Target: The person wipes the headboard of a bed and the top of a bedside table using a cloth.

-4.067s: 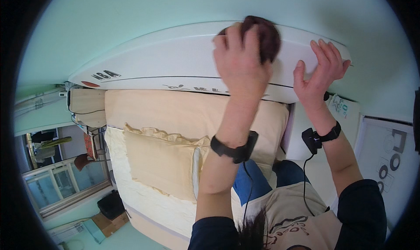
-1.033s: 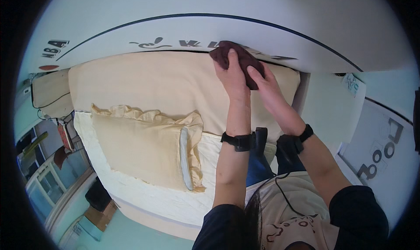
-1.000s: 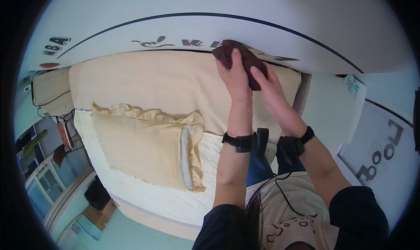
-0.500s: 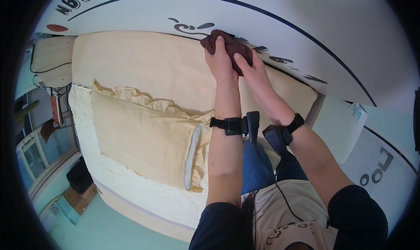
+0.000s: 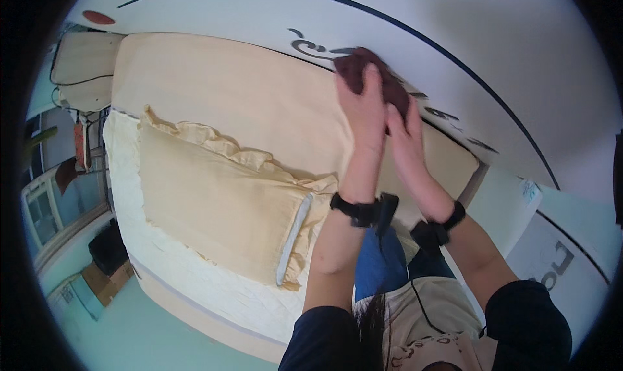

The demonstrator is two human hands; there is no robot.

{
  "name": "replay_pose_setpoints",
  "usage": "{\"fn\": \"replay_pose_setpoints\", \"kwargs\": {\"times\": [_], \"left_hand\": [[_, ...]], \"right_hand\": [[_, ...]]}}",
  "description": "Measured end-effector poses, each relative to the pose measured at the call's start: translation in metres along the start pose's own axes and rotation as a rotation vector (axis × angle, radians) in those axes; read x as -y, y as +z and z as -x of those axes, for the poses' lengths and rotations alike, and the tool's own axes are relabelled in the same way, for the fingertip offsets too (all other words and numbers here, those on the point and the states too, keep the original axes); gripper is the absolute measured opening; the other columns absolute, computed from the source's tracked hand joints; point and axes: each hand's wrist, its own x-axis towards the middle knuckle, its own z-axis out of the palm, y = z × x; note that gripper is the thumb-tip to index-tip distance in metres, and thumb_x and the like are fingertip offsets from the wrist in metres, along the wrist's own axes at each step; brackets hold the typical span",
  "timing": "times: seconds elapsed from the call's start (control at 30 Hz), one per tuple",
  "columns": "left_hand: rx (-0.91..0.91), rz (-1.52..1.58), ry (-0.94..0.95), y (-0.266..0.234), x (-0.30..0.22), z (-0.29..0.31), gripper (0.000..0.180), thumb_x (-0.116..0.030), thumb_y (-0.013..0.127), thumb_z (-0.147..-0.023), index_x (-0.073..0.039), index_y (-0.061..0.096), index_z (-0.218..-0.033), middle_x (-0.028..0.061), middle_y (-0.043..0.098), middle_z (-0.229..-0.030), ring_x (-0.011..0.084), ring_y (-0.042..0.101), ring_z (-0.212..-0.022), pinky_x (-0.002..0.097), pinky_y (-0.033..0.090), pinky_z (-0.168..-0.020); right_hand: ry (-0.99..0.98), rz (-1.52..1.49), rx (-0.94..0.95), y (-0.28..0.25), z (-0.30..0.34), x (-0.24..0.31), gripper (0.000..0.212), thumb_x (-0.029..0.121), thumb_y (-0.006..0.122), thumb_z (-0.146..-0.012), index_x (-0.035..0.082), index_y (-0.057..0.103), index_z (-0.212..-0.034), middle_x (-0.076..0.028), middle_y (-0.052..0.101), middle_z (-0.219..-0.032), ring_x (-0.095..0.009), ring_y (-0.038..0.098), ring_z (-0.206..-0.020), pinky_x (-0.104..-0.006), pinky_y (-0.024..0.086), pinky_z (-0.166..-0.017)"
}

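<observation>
A crumpled dark brown cloth (image 5: 388, 84) is bunched up between my two hands, against the lower part of the white wall (image 5: 467, 40), just above the padded headboard. My left hand (image 5: 363, 108) is closed on the cloth's left part, thumb laid along the top. Lower and to the right, my right hand (image 5: 406, 137) grips its right end. Both hands are slightly blurred, and the cloth hides the fingertips and part of the dark wall lettering. Black straps with small devices sit round both wrists.
Below the wall stands the cream headboard (image 5: 227, 79). A cream ruffled pillow (image 5: 214, 202) lies on the white bed sheet (image 5: 122, 170) to the left. A chair (image 5: 87, 66) is at the far left, with cardboard boxes (image 5: 107, 283) on the floor. At right is a pale cabinet (image 5: 500, 202).
Both hands have moved right and slightly down along the wall with the cloth still held. The view has shifted a little too.
</observation>
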Motion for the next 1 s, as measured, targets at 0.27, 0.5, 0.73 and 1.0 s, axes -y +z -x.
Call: {"fn": "replay_pose_setpoints", "kwargs": {"times": [0.27, 0.5, 0.73, 1.0], "left_hand": [[-0.108, -0.078, 0.336, -0.005, -0.068, -0.076, 0.041, -0.017, 0.066, -0.087, 0.003, 0.05, -0.119, 0.0182, 0.058, -0.115, 0.0284, 0.056, -0.108, 0.0369, 0.043, -0.097], [-0.162, -0.015, 0.368, -0.038, -0.071, -0.144, 0.026, -0.012, 0.059, -0.089, 0.003, 0.051, -0.109, 0.013, 0.059, -0.104, 0.0234, 0.057, -0.095, 0.0349, 0.046, -0.088], [-0.105, -0.111, 0.362, 0.003, -0.049, -0.059, 0.033, -0.015, 0.061, -0.091, 0.003, 0.049, -0.116, 0.0142, 0.056, -0.108, 0.0227, 0.053, -0.101, 0.0344, 0.043, -0.093], [-0.009, -0.118, 0.273, 0.071, -0.03, 0.058, 0.047, -0.017, 0.062, -0.092, 0.004, 0.039, -0.127, 0.0185, 0.047, -0.119, 0.0285, 0.048, -0.112, 0.0375, 0.037, -0.102]], "right_hand": [[-0.146, -0.235, 0.137, 0.057, -0.033, 0.076, 0.045, 0.02, 0.052, -0.098, -0.001, 0.038, -0.135, -0.014, 0.053, -0.128, -0.021, 0.051, -0.116, -0.0337, 0.04, -0.102], [-0.049, -0.371, 0.305, 0.118, -0.067, 0.068, 0.041, 0.021, 0.055, -0.094, -0.001, 0.047, -0.128, -0.014, 0.058, -0.12, -0.022, 0.055, -0.109, -0.0341, 0.042, -0.099], [0.118, -0.426, 0.147, 0.04, -0.031, 0.053, 0.039, 0.014, 0.052, -0.098, 0.001, 0.044, -0.134, -0.011, 0.055, -0.126, -0.017, 0.054, -0.113, -0.0309, 0.047, -0.095], [0.109, -0.429, -0.111, -0.073, 0.01, 0.043, 0.037, 0.015, 0.051, -0.099, 0.003, 0.046, -0.134, -0.008, 0.057, -0.125, -0.015, 0.055, -0.11, -0.0296, 0.047, -0.092]]}}
